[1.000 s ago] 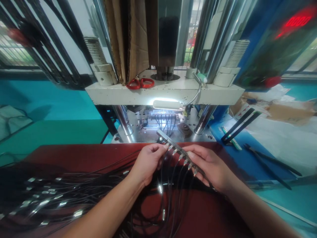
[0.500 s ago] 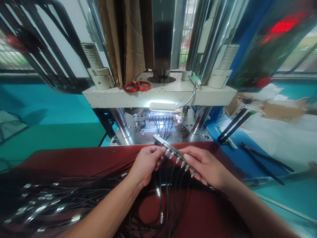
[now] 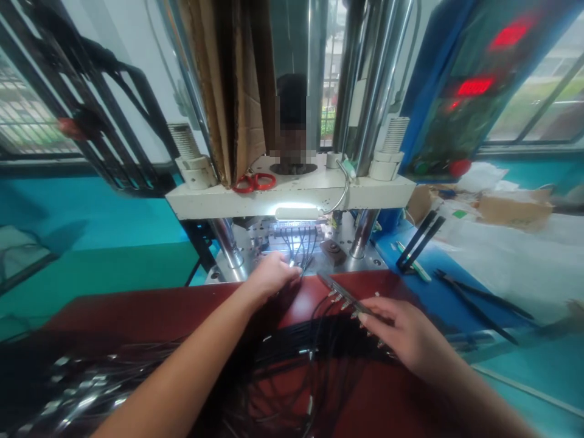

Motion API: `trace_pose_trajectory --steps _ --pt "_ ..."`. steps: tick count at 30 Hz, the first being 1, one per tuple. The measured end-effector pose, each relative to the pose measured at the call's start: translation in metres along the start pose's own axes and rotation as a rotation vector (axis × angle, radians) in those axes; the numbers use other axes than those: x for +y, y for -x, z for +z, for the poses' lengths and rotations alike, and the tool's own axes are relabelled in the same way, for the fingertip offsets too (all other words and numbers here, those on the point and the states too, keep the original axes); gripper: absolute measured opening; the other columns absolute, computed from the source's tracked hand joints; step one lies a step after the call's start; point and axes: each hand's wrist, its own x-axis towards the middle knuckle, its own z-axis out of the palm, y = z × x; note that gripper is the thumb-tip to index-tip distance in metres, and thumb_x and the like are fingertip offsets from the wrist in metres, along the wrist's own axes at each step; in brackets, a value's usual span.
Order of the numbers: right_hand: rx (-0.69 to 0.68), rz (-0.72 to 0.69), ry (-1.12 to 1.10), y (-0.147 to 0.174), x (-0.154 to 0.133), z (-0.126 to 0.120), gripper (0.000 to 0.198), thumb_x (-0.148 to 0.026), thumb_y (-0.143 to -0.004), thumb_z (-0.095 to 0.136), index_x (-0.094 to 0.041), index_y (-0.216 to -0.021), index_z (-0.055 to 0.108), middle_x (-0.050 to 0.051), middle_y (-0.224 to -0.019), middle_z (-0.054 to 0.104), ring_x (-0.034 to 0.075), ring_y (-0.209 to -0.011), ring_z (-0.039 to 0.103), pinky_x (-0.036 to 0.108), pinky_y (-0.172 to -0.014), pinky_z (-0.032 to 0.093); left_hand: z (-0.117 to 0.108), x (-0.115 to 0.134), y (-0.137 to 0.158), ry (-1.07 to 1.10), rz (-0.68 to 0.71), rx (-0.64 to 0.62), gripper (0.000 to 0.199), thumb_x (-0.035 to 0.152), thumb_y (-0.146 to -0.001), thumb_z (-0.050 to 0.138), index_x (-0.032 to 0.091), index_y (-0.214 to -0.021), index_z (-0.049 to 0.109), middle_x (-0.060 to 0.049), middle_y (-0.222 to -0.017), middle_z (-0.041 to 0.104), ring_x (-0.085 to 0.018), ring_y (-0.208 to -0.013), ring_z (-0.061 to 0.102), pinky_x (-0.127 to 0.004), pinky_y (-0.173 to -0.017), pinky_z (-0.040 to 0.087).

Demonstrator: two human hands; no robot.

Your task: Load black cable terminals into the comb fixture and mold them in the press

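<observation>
My right hand point(image 3: 401, 331) grips a narrow metal bar point(image 3: 340, 290) that slants above the table. Several small metal connectors with black cables stick out along the bar's near edge, and the cables hang down toward the table. My left hand point(image 3: 276, 274) is at the front of the press bed, its fingers closed at the loose ends of the black cables point(image 3: 312, 243) that come out of the lit mould point(image 3: 294, 230). A bright metal end shows by its fingertips. My own hand hides part of the grip.
A white press plate point(image 3: 292, 198) with a lamp point(image 3: 297, 213) and red-handled scissors point(image 3: 254, 182) overhangs the bed. Many black cables point(image 3: 91, 389) with metal ends cover the left of the dark red table point(image 3: 137, 304). Black tongs point(image 3: 477, 304) lie on the blue surface at right.
My left hand has left the bar and moved forward to the cables at the mould. My right hand has shifted right and down with the bar. The view has tilted slightly.
</observation>
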Motion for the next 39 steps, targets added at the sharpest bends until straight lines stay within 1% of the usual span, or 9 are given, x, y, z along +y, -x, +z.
trace_pose_trajectory --steps 4,7,9,13,17,20,28,35,39 --pt "0.073 -0.119 0.264 -0.005 -0.007 -0.001 0.022 -0.032 -0.088 0.049 -0.022 -0.083 0.068 0.004 -0.082 0.062 0.019 -0.076 0.06 0.031 -0.07 0.046 0.006 -0.002 -0.021 0.044 -0.105 -0.2 0.025 0.027 -0.059 0.076 0.015 -0.058 0.054 0.0 -0.05 0.055 -0.014 -0.046 0.052 -0.026 -0.05 0.04" --pt "0.011 -0.221 0.338 -0.026 -0.021 -0.007 0.024 -0.031 -0.089 0.047 -0.023 -0.082 0.069 0.004 -0.083 0.063 0.019 -0.076 0.06 0.03 -0.069 0.045 0.004 -0.005 -0.029 0.102 -0.129 -0.324 0.025 0.026 -0.062 0.074 0.014 -0.056 0.053 -0.003 -0.049 0.057 -0.014 -0.044 0.054 -0.027 -0.051 0.043" --pt "0.014 -0.307 0.392 -0.057 -0.03 -0.007 0.024 -0.032 -0.09 0.047 -0.022 -0.089 0.069 0.005 -0.088 0.065 0.018 -0.079 0.061 0.03 -0.072 0.046 0.003 -0.009 -0.033 0.136 -0.121 -0.356 0.023 0.024 -0.063 0.073 0.013 -0.058 0.053 -0.003 -0.049 0.057 -0.013 -0.043 0.053 -0.026 -0.05 0.042" --pt "0.226 -0.392 0.584 -0.154 -0.041 0.005 0.03 -0.026 -0.09 0.048 -0.014 -0.111 0.065 0.012 -0.116 0.062 0.022 -0.109 0.056 0.032 -0.094 0.041 0.006 -0.02 -0.036 0.181 -0.093 -0.321 0.021 0.021 -0.065 0.071 0.014 -0.064 0.052 0.0 -0.052 0.059 -0.01 -0.043 0.053 -0.022 -0.047 0.041" --pt "0.245 -0.351 0.62 -0.239 -0.044 0.032 0.033 -0.034 -0.092 0.049 -0.01 -0.105 0.065 0.015 -0.106 0.066 0.025 -0.1 0.061 0.04 -0.09 0.044 0.01 -0.028 -0.036 0.195 -0.097 -0.261 0.024 0.016 -0.064 0.072 0.015 -0.073 0.05 -0.002 -0.058 0.063 -0.013 -0.05 0.06 -0.021 -0.047 0.044" --pt "0.244 -0.347 0.635 -0.268 -0.045 0.05 0.033 -0.04 -0.092 0.051 -0.014 -0.11 0.061 0.009 -0.111 0.064 0.021 -0.098 0.061 0.042 -0.088 0.047 0.011 -0.03 -0.038 0.201 -0.117 -0.234 0.028 0.009 -0.063 0.069 0.016 -0.079 0.048 -0.002 -0.058 0.064 -0.015 -0.05 0.062 -0.022 -0.045 0.045" --pt "0.223 -0.376 0.695 -0.27 -0.042 0.058 0.026 -0.035 -0.092 0.053 -0.015 -0.108 0.06 0.007 -0.108 0.062 0.019 -0.093 0.061 0.04 -0.083 0.05 0.01 -0.032 -0.041 0.224 -0.135 -0.261 0.023 0.005 -0.063 0.066 0.015 -0.074 0.049 -0.003 -0.059 0.063 -0.015 -0.051 0.063 -0.022 -0.046 0.047" --pt "0.168 -0.542 0.647 -0.22 -0.045 0.06 0.022 -0.026 -0.09 0.048 -0.014 -0.103 0.062 0.012 -0.109 0.062 0.023 -0.101 0.055 0.037 -0.095 0.039 0.01 -0.031 -0.038 0.222 -0.117 -0.269 0.016 0.003 -0.064 0.062 0.013 -0.07 0.05 -0.003 -0.056 0.062 -0.014 -0.051 0.063 -0.021 -0.046 0.048" --pt "0.218 -0.481 0.542 -0.198 -0.032 0.05 0.019 -0.029 -0.089 0.052 -0.016 -0.098 0.062 0.01 -0.105 0.061 0.022 -0.103 0.051 0.036 -0.096 0.038 0.011 -0.03 -0.038 0.235 -0.112 -0.267 0.017 0.002 -0.063 0.061 0.013 -0.07 0.051 -0.003 -0.056 0.062 -0.014 -0.048 0.062 -0.022 -0.046 0.047"
